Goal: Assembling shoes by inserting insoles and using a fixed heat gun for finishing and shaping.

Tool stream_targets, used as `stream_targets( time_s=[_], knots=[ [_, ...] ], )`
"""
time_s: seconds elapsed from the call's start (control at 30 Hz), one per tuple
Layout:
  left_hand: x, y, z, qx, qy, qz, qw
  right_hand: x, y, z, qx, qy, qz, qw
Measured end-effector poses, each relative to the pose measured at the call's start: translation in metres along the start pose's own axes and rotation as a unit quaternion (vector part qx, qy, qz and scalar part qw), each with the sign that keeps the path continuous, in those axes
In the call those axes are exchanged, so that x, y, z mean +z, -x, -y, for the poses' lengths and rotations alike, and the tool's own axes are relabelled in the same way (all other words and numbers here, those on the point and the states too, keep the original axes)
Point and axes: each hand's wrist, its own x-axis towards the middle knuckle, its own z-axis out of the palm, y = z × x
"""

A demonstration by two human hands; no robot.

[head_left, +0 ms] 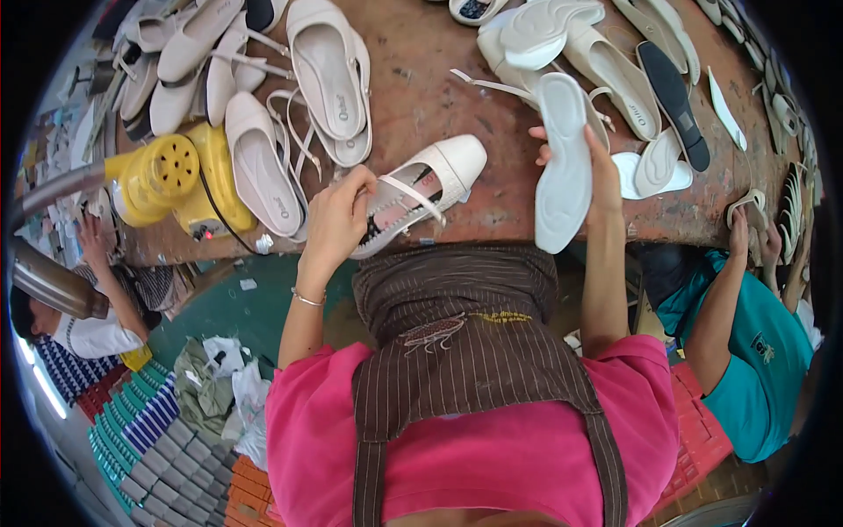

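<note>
My left hand (341, 218) is closed at the heel end of a cream flat shoe (459, 165), its fingers pinching the thin ankle strap (411, 195). That shoe lies near the table's front edge, toe pointing right and away, with its inside partly showing. Upright in my right hand (602, 180) is a white shoe insole (562, 176); the thumb and fingers grip it from both sides, above the table edge. Behind the insole lie more cream shoes (619, 79) and a pile of white insoles (540, 35).
A yellow machine (204, 180) with a cable stands at the left beside cream shoes (263, 176). A dark-soled shoe (673, 104) and loose insoles (660, 167) lie right. One co-worker in teal (760, 351) works at right, another person (97, 325) sits left. Stacked crates (180, 465) fill the lower left.
</note>
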Motion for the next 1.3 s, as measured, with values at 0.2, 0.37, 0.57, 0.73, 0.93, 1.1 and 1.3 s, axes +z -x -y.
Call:
stream_targets(
  time_s=[0.2, 0.37, 0.57, 0.73, 0.93, 1.1, 1.3],
  knots=[
    [0.012, -0.018, -0.023, 0.145, 0.133, -0.079, 0.977, 0.008, 0.031, 0.025, -0.028, 0.048, 0.070, 0.996],
    [0.015, -0.031, -0.023, 0.088, 0.301, -0.091, 0.945, 0.051, 0.055, 0.033, -0.288, 0.439, -0.041, 0.850],
    [0.014, 0.041, 0.001, 0.006, -0.051, -0.361, 0.931, 0.084, 0.038, -0.024, -0.259, 0.667, 0.170, 0.677],
    [0.044, 0.078, 0.003, -0.218, 0.125, -0.247, 0.936, 0.116, 0.004, -0.067, -0.301, 0.631, 0.230, 0.677],
    [0.054, 0.068, 0.023, -0.153, 0.316, -0.283, 0.892, 0.124, -0.022, -0.085, -0.286, 0.632, 0.255, 0.674],
    [0.056, 0.072, 0.025, -0.132, 0.287, -0.280, 0.906, 0.133, -0.020, -0.098, -0.288, 0.635, 0.233, 0.678],
    [0.059, 0.065, 0.019, -0.196, 0.278, -0.307, 0.889, 0.143, -0.018, -0.114, -0.246, 0.641, 0.239, 0.687]
  ],
)
